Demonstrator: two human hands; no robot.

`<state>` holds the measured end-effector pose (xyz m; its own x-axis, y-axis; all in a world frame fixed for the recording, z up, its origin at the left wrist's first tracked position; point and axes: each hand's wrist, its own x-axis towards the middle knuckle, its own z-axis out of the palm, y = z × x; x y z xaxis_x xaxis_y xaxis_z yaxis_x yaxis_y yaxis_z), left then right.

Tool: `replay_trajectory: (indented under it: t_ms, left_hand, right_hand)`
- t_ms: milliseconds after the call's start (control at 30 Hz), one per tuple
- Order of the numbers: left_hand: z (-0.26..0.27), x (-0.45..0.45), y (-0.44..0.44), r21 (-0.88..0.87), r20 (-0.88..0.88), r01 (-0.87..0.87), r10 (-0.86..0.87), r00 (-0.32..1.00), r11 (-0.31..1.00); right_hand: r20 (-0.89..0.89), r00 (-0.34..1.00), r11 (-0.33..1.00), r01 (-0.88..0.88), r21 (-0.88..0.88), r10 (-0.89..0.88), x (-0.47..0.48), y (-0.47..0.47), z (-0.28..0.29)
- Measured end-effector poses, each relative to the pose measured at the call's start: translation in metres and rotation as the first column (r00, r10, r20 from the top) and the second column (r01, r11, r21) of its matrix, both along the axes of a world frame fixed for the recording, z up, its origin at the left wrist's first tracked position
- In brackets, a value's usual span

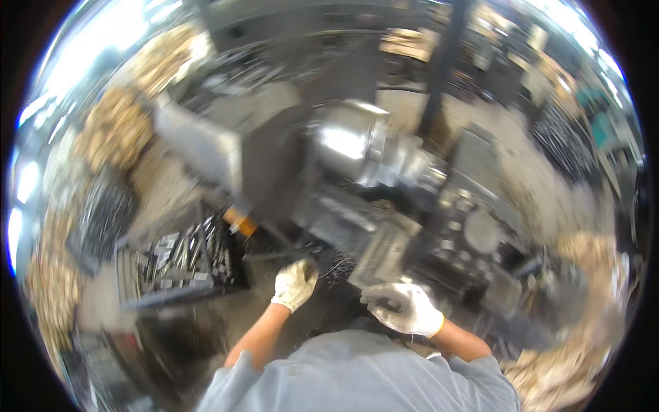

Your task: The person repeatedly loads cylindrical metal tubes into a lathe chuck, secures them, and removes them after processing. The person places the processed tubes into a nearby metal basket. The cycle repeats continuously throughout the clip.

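My left hand (pixel 296 283), in a white work glove, is in front of my body over dark metal chips; its fingers look curled, and blur hides whether it holds anything. My right hand (pixel 401 308), in a smudged white glove, is beside the machine's near edge with fingers bent and a gap between thumb and fingers; nothing is seen in that gap. Ahead of me is a metal lathe with a large shiny chuck (pixel 347 139). The lathe's carriage (pixel 388 250) lies between the chuck and my right hand.
A crate of metal parts (pixel 170 298) is at the left, with an orange object (pixel 239 221) near its corner. A dark machine unit with a round disc (pixel 482 230) lies right. Brown stacked material (pixel 116 129) stands far left. The view is blurred.
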<state>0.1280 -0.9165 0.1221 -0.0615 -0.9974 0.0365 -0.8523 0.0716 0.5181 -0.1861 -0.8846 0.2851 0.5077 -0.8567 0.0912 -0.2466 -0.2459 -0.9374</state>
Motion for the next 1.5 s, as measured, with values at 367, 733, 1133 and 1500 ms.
replay_trajectory:
  t_ms: [367,733,1133,1500]
  left_hand:
    - [-0.2,0.161,0.689,0.534,0.512,-0.787,0.859,0.012,-0.308]
    - [-0.257,-0.018,0.661,0.763,0.33,-0.575,0.943,-0.049,-0.297]
    - [-0.14,0.105,0.604,0.699,0.144,-0.385,0.646,-0.75,-0.602]
    - [-0.126,0.098,0.65,0.653,-0.089,-0.323,0.354,-0.931,-0.685]
  right_hand:
    - [-0.445,0.589,0.711,-0.68,0.177,0.674,0.289,0.013,-0.192]
    - [-0.797,-0.03,0.572,-0.68,0.458,0.603,0.402,-0.005,-0.391]
    - [-0.54,0.042,0.5,-0.444,0.743,0.841,0.638,0.031,-0.416]
    - [-0.649,-0.068,0.417,-0.715,0.561,0.758,0.785,0.143,-0.415]
